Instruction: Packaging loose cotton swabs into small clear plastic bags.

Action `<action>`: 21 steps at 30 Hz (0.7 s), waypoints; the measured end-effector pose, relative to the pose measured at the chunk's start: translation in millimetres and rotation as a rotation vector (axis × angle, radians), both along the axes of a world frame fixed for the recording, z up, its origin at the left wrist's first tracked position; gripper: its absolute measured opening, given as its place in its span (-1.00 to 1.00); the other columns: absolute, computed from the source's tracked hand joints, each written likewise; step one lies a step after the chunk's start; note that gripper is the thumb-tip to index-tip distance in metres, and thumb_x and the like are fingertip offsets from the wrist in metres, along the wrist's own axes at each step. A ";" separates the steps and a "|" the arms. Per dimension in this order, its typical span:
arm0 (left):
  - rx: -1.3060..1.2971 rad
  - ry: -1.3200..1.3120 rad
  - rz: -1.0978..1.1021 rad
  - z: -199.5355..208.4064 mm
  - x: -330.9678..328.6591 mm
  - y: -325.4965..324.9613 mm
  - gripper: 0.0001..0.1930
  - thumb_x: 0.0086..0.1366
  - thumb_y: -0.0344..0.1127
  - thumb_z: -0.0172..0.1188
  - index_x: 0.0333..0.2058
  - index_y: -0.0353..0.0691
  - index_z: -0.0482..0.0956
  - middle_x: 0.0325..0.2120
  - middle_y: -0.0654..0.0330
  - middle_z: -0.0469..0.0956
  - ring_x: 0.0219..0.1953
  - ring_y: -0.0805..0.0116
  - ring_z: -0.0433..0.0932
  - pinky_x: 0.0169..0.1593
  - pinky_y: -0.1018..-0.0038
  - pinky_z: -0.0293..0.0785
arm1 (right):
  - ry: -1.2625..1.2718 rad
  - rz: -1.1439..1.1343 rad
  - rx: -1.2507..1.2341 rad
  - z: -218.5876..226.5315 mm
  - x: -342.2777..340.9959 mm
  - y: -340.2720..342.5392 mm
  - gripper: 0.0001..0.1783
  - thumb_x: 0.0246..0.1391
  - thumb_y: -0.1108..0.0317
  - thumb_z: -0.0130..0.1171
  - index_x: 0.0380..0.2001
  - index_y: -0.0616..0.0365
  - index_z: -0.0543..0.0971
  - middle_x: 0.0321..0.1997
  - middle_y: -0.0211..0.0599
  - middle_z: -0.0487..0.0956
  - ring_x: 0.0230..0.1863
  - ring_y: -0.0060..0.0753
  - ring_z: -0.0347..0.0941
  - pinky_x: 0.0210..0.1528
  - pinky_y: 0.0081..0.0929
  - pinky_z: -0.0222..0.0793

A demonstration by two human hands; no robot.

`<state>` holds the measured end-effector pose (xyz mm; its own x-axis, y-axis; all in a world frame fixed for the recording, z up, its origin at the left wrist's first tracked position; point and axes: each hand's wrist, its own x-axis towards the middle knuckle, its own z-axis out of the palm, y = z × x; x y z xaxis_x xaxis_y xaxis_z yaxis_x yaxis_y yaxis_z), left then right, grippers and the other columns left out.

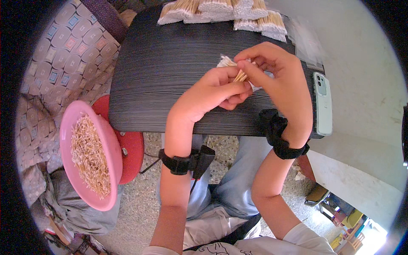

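Over the dark, wood-grained table (144,76), both hands meet around a small bundle of cotton swabs (240,76) with pale sticks and white tips. My left hand (219,87) is closed around the bundle from the left. From the right, my right hand (274,72) pinches the same bundle with thumb and forefinger. White tips stick out past the fingers at the upper left, and a little white shows below the right fingers. Much of the bundle is hidden by the fingers. Each wrist wears a black strap.
Several stacked bundles of cotton swabs (221,10) lie along the table's far edge. A phone (324,104) rests at the right edge, by clear plastic bags (304,40). To the left, a pink basin (68,140) of loose swabs sits on a red stool (134,155). Patterned fabric hangs behind it.
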<state>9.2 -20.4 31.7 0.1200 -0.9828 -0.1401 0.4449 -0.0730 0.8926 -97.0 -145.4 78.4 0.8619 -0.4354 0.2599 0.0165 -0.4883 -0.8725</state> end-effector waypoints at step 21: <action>-0.066 -0.024 0.467 9.3 -9.5 -14.0 -0.72 0.31 -0.25 0.10 -0.13 -0.34 0.55 -0.63 0.42 0.36 -0.72 0.77 0.11 -0.72 0.78 -0.02 | 0.046 -0.026 0.080 6.9 -19.8 -15.1 -0.84 -0.01 0.42 0.23 -0.34 0.27 0.63 -0.48 -0.35 0.60 -0.53 -0.65 0.42 -0.45 -0.68 0.35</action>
